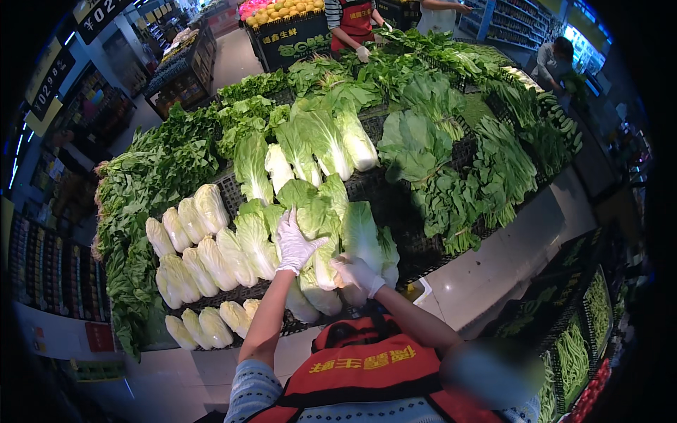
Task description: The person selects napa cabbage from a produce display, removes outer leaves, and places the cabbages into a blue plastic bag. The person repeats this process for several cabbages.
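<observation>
Both my hands wear thin white gloves. My left hand [295, 244] lies against the left side of a leafy napa cabbage [327, 254], its thumb reaching across the leaves. Whether it grips the head or only touches it is unclear. Around the pale root end of that cabbage curls my right hand [358, 276], slightly blurred. Close to the right hand is another green-leaved napa cabbage [361, 230]. Left of my hands lie rows of napa cabbages [203, 264], several in clear wrap. More unwrapped heads [317, 143] stand behind, leaves pointing away.
Black crates [378, 190] hold the produce. Bundled leafy greens [169, 153] line the left, with more greens [502, 164] at the right. A co-worker in a red apron [355, 24] handles greens across the display; another person [552, 61] stands far right. Crates of green beans [571, 354] stand lower right.
</observation>
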The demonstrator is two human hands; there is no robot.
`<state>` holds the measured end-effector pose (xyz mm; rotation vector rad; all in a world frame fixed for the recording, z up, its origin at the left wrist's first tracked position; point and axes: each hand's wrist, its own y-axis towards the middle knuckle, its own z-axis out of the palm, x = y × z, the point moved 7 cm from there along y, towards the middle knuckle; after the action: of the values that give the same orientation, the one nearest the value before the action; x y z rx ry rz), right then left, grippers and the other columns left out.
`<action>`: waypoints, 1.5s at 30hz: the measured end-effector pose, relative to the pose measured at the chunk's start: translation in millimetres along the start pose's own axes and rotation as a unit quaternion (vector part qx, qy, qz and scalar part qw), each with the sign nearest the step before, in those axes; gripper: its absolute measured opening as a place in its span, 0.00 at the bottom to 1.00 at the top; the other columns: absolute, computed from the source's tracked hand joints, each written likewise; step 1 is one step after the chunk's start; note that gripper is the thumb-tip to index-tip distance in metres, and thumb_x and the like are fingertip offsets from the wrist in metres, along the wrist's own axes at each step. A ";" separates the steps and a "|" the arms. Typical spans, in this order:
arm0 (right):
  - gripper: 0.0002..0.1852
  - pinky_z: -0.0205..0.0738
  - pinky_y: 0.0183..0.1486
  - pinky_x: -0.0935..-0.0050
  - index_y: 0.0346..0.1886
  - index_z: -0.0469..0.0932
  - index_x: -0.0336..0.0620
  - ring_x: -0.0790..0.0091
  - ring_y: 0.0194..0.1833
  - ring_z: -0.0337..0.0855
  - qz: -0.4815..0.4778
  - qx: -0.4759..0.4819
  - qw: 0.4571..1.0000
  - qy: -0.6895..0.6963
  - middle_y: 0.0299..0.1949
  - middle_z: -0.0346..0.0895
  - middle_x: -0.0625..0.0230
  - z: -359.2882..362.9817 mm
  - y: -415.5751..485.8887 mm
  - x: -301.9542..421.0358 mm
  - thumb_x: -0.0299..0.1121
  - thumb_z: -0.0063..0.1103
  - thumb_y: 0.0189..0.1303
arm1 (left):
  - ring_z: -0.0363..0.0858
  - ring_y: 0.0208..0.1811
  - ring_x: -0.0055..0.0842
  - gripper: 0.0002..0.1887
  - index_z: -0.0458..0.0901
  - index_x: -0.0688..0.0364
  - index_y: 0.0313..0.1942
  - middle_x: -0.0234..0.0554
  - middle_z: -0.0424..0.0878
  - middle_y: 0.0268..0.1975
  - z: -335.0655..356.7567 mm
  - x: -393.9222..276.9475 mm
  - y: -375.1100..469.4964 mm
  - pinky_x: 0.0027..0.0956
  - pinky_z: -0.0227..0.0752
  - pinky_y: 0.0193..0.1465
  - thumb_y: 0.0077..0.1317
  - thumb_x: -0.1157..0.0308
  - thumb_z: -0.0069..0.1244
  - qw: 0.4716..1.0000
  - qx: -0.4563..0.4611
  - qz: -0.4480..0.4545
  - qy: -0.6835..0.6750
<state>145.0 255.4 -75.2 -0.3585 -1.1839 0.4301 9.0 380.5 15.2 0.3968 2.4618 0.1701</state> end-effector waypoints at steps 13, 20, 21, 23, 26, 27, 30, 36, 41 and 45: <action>0.72 0.72 0.60 0.61 0.75 0.40 0.30 0.44 0.56 0.79 -0.255 -0.022 0.869 -0.424 0.56 0.74 0.34 45.1 17.6 120.7 0.58 0.80 0.34 | 0.67 0.65 0.46 0.46 0.55 0.72 0.68 0.62 0.64 0.65 -59.4 -37.1 0.5 0.41 0.59 0.71 0.55 0.66 0.66 0.969 -0.071 0.011 -0.238; 0.53 0.74 0.61 0.63 0.67 0.60 0.38 0.57 0.57 0.80 -0.353 -0.088 0.863 -0.351 0.61 0.74 0.55 -71.5 10.7 189.3 0.50 0.81 0.40 | 0.49 0.77 0.47 0.67 0.37 0.70 0.74 0.65 0.46 0.75 -45.3 -190.5 63.7 0.40 0.46 0.78 0.45 0.58 0.72 0.941 0.109 0.242 -0.211; 0.55 0.74 0.61 0.63 0.67 0.60 0.38 0.57 0.56 0.80 -0.345 -0.105 0.890 -0.279 0.58 0.76 0.53 -96.9 12.8 194.2 0.51 0.82 0.38 | 0.44 0.78 0.46 0.70 0.33 0.69 0.74 0.65 0.41 0.76 -37.4 -193.7 67.0 0.39 0.43 0.78 0.44 0.56 0.73 0.942 0.106 0.265 -0.176; 0.51 0.75 0.49 0.67 0.66 0.62 0.39 0.63 0.47 0.80 -0.272 -0.144 0.914 -0.263 0.51 0.79 0.56 -142.1 25.6 196.1 0.47 0.82 0.39 | 0.51 0.76 0.46 0.58 0.45 0.65 0.74 0.61 0.52 0.74 -28.9 -159.8 61.6 0.40 0.46 0.77 0.51 0.57 0.68 0.966 0.062 0.172 -0.181; 0.41 0.73 0.21 0.77 0.60 0.66 0.42 0.75 0.24 0.78 -0.186 -0.168 0.912 -0.325 0.39 0.80 0.65 -184.9 47.7 190.7 0.38 0.81 0.42 | 0.59 0.73 0.45 0.41 0.60 0.61 0.70 0.57 0.63 0.70 -14.9 -84.4 14.5 0.40 0.51 0.76 0.58 0.64 0.62 0.974 0.044 0.032 -0.218; 0.41 0.73 0.21 0.76 0.60 0.66 0.42 0.75 0.24 0.78 -0.126 -0.172 0.912 -0.351 0.38 0.80 0.65 -197.2 57.4 182.3 0.39 0.81 0.42 | 0.63 0.70 0.44 0.36 0.66 0.59 0.68 0.56 0.67 0.68 -5.8 -59.2 -4.1 0.39 0.54 0.75 0.60 0.65 0.61 0.977 0.065 -0.030 -0.201; 0.41 0.73 0.22 0.75 0.60 0.66 0.44 0.75 0.24 0.77 -0.002 -0.117 0.930 -0.347 0.38 0.80 0.66 -211.9 90.5 147.7 0.42 0.80 0.42 | 0.71 0.61 0.39 0.26 0.75 0.58 0.60 0.49 0.74 0.60 -1.7 -24.0 -58.4 0.38 0.63 0.67 0.61 0.69 0.59 0.976 0.040 -0.017 -0.212; 0.42 0.73 0.21 0.71 0.62 0.65 0.41 0.70 0.19 0.78 0.134 -0.054 0.941 -0.306 0.38 0.80 0.59 -195.5 120.5 95.3 0.47 0.76 0.47 | 0.76 0.47 0.21 0.21 0.78 0.60 0.56 0.35 0.78 0.50 1.0 3.0 -101.6 0.25 0.73 0.49 0.61 0.79 0.56 0.937 0.013 -0.105 -0.333; 0.37 0.80 0.30 0.70 0.58 0.68 0.33 0.68 0.26 0.83 -0.042 -0.246 0.962 -0.113 0.48 0.81 0.50 -190.2 65.2 151.7 0.60 0.60 0.62 | 0.77 0.52 0.22 0.18 0.78 0.62 0.55 0.37 0.80 0.54 -1.6 -14.7 -95.5 0.26 0.71 0.57 0.65 0.80 0.53 0.905 0.014 -0.125 -0.406; 0.32 0.84 0.48 0.63 0.54 0.72 0.33 0.57 0.48 0.84 -0.087 -0.004 0.961 0.263 0.57 0.76 0.47 -121.5 12.0 155.8 0.58 0.50 0.68 | 0.79 0.53 0.22 0.16 0.77 0.65 0.56 0.38 0.82 0.52 8.7 -67.0 -75.3 0.27 0.71 0.61 0.68 0.78 0.52 0.840 0.093 -0.126 -0.519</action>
<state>306.5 338.3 3.5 -0.3462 -0.6884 0.1582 46.8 287.8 30.2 0.1567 1.4156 -0.3303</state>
